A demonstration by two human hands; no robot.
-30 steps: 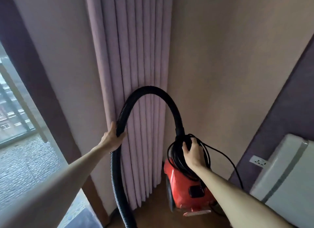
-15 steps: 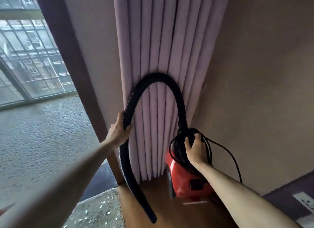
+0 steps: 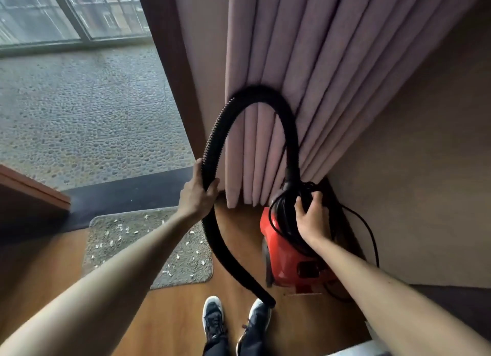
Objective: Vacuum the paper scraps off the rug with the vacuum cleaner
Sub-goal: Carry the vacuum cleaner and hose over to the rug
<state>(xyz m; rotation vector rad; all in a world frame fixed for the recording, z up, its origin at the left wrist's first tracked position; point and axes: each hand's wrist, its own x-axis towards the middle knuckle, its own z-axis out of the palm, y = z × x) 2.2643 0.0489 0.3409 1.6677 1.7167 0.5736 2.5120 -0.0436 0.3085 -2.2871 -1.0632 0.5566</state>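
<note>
one red vacuum cleaner (image 3: 291, 257), one black hose (image 3: 255, 103), one coiled black cord (image 3: 288, 209), one grey rug (image 3: 148, 246), many white paper scraps (image 3: 117, 228), too small to count, two hands, two dark shoes (image 3: 214, 321).

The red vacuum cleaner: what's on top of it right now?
A coiled black power cord sits on the red vacuum cleaner, gripped by the right hand. The handle underneath is hidden.

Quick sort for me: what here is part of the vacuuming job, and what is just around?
Job:
- black hose, held by left hand
- red vacuum cleaner, right hand on the coiled cord on top
- rug
- paper scraps

Just around:
- curtain
- shoes
- pebbled balcony floor
</note>
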